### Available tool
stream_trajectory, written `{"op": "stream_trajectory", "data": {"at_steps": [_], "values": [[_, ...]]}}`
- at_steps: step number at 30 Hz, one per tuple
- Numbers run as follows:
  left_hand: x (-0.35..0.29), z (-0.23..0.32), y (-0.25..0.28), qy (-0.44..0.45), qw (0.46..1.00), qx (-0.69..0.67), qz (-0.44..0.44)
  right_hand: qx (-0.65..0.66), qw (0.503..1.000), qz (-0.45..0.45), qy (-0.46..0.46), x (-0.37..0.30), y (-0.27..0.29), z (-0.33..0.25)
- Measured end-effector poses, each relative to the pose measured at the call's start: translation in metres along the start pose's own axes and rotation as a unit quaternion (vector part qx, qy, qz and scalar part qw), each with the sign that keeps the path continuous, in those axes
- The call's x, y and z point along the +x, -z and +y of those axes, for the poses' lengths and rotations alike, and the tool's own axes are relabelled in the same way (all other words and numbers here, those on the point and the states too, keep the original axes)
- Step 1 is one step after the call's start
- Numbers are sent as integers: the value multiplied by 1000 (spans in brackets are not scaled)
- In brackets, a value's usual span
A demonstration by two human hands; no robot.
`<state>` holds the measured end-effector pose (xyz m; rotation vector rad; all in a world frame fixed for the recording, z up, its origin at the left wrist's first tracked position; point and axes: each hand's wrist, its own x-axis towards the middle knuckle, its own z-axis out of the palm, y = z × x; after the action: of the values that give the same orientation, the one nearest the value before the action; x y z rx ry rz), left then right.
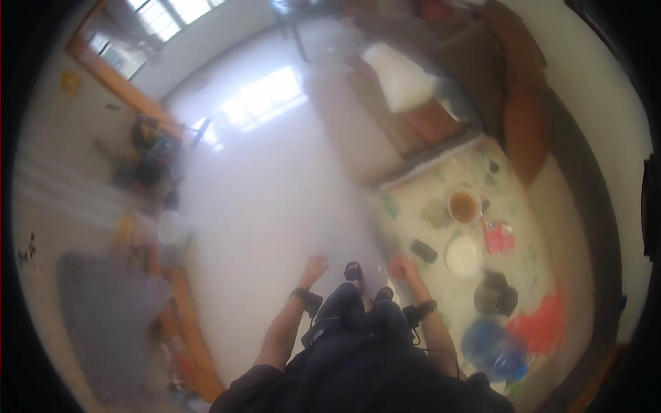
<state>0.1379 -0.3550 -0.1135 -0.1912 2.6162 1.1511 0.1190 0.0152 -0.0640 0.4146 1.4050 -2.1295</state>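
My left hand [315, 268] hangs in front of me over the pale floor, with no object visible in it. Beside the table's near left edge is my right hand [402, 268], apart from the things on the tabletop; nothing shows in it either. Blur hides how the fingers of both hands are bent. Nearest to the right hand lies a small dark rectangular object [423, 251]. Beyond it on the table are a white round plate or lid [463, 257], a cup of brown liquid [465, 206] and a pink-red packet [498, 237].
The table [441, 186] fills my right side, with a dark pot-like container [496, 294], a red bag [540, 325] and a blue plastic container [492, 347]. A brown sofa with a white cushion [399, 76] stands behind. Along the left are a white bucket-like object [172, 227] and grey cloth [110, 323].
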Motion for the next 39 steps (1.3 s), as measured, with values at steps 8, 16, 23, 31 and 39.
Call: {"op": "stream_trajectory", "data": {"at_steps": [8, 16, 23, 31, 39], "values": [[-9, -61, 64, 216, 889, -404, -3, -114, 988, -102, 10, 77, -108, -18], [48, -121, 178, 205, 842, -498, -15, -136, 984, -111, 8, 178, -252, -32], [70, -154, 295, 24, 834, -550, 46, -132, 973, -185, 45, 221, -389, -63], [90, -187, 366, 72, 806, -580, 92, -149, 963, -226, 10, 307, -474, -69], [160, -217, 440, 152, 825, -529, 127, -108, 970, -218, 2, 450, -569, -110]]}}
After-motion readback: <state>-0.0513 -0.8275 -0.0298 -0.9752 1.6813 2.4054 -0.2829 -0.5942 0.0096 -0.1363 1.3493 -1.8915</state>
